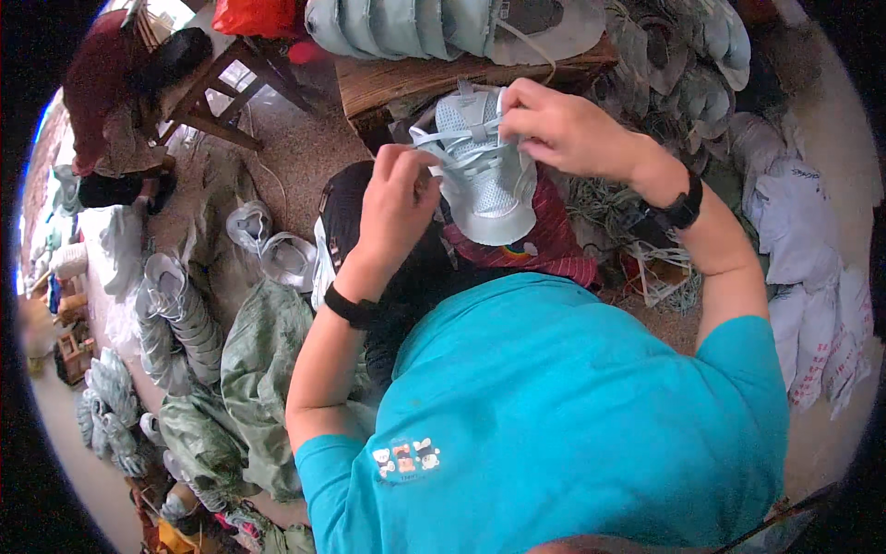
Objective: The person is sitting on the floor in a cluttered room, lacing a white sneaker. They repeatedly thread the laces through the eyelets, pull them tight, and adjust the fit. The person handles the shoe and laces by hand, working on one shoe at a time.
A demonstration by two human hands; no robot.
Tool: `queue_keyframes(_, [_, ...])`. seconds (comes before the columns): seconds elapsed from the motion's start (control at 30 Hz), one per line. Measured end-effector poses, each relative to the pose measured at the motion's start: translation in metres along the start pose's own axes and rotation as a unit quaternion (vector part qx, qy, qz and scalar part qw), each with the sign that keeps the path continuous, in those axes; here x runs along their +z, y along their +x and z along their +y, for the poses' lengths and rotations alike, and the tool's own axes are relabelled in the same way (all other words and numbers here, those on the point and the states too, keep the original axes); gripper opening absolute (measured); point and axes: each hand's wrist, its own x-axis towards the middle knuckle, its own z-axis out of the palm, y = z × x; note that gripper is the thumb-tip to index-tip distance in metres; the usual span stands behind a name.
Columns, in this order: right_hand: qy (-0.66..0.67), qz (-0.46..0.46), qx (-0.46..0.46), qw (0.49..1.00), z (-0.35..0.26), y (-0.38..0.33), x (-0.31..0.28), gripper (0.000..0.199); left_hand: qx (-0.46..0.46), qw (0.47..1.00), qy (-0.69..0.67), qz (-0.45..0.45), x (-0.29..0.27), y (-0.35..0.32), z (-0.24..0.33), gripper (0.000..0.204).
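Note:
A pale grey mesh sneaker [498,189] rests on my lap over a dark red striped cloth [565,235], its toe toward me. A flat light shoelace [452,136] crosses its tongue and stretches between my hands. On the shoe's left side, my left hand [397,198] is closed, with the lace pinched at its fingertips. Opposite it, my right hand [572,134] pinches the lace by the upper eyelets. The exact grip of the right fingertips is partly hidden.
Just beyond stands a wooden bench [388,83] bearing a row of nested grey shoes [406,28]. Shoes hang at the upper right [701,55]. White sacks [803,222] lie right; green sacks [263,369] and stacked shoes [189,319] lie left. Another person [101,83] sits at the far left.

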Motion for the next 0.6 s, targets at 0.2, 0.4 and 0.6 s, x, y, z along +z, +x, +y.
queue_keyframes(0.2, [-0.026, 0.026, -0.017, 0.999, 0.002, 0.014, 0.017, 0.022, 0.023, 0.999, 0.023, -0.018, 0.004, 0.006, -0.004, 0.027])
queue_keyframes(0.4, [-0.185, 0.067, -0.033, 0.98, 0.003, 0.004, 0.033, 0.023, -0.018, 0.999, -0.032, 0.008, 0.007, 0.008, -0.006, 0.026])
queue_keyframes(0.6, [-0.187, 0.04, -0.144, 0.971, 0.023, -0.018, 0.028, 0.03, -0.061, 0.994, -0.045, 0.079, 0.01, 0.017, -0.019, 0.026])
